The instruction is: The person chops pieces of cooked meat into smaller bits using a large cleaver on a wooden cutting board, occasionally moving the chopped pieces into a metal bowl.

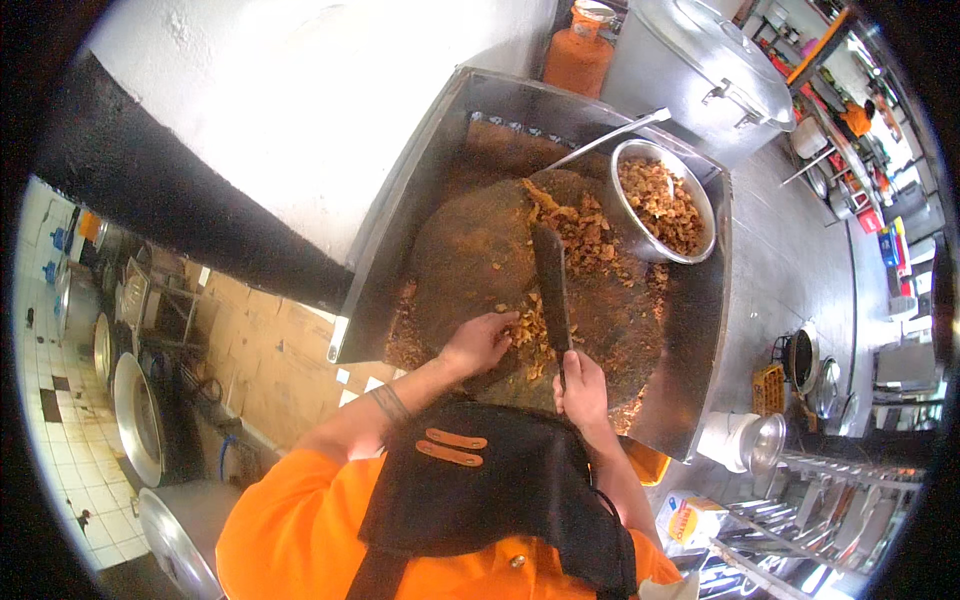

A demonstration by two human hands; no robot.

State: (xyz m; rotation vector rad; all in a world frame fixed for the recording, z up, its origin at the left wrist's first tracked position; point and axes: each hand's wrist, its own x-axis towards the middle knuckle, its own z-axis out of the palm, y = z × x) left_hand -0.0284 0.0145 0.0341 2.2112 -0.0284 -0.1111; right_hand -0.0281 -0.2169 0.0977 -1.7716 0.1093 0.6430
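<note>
My right hand [583,390] is wrapped round the handle of a large knife [551,270]. Its long, dark, broad blade points away from me over a big round wooden chopping block [460,250]. Left of the blade, my left hand [482,343] is low over the block, thumb and fingers apart, fingertips at a small heap of chopped meat [535,325]. More browned meat pieces [585,235] lie on the far side of the block, right of the blade tip. A round metal bowl [618,200] full of chopped pieces stands at the far right of the block.
A high-sided metal trough [400,215] surrounds the block. A long metal-handled tool [610,136] leans across its far side. Beyond stand an orange gas cylinder [577,58] and a large lidded pot [680,75]. A white wall [270,120] rises at the left. Another person [857,119] is far off right.
</note>
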